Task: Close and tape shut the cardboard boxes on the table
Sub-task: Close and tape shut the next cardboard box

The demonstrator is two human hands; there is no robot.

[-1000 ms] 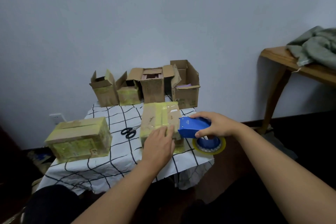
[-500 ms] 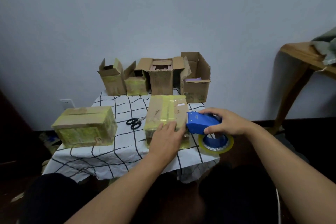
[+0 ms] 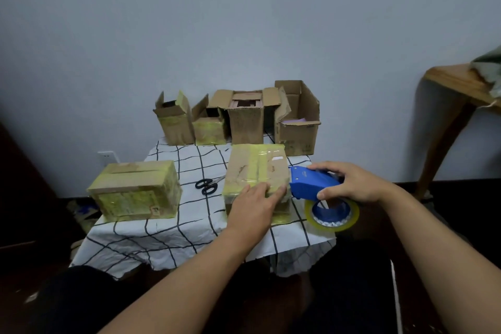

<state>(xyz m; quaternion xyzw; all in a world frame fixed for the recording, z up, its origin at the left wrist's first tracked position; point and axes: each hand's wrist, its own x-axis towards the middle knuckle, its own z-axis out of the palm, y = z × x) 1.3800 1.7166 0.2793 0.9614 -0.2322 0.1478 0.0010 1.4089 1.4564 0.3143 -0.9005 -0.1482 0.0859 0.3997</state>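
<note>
**Two hands on one closed box at the table's near right**

One closed box point(image 3: 256, 171), banded with yellowish tape, sits toward the near right of the checked tablecloth point(image 3: 173, 233). Your left hand point(image 3: 254, 206) lies flat over its near top edge, fingers straight and pressing, gripping nothing. Your right hand point(image 3: 349, 184) curls round the blue tape dispenser point(image 3: 309, 183), whose nose touches the box's right side; the tape roll point(image 3: 332, 215) hangs past the table's right edge.

Just left of the box, black scissors point(image 3: 206, 186) lie on bare cloth, and beyond them a second taped box point(image 3: 134, 192) stands near the left edge. Between the two boxes the cloth gives you some room.

Four open boxes point(image 3: 244, 119) line the far edge against the wall, flaps up, the nearest just behind your box. A wooden table point(image 3: 458, 84) with grey-green cloth point(image 3: 488, 65) stands well apart on your right.
</note>
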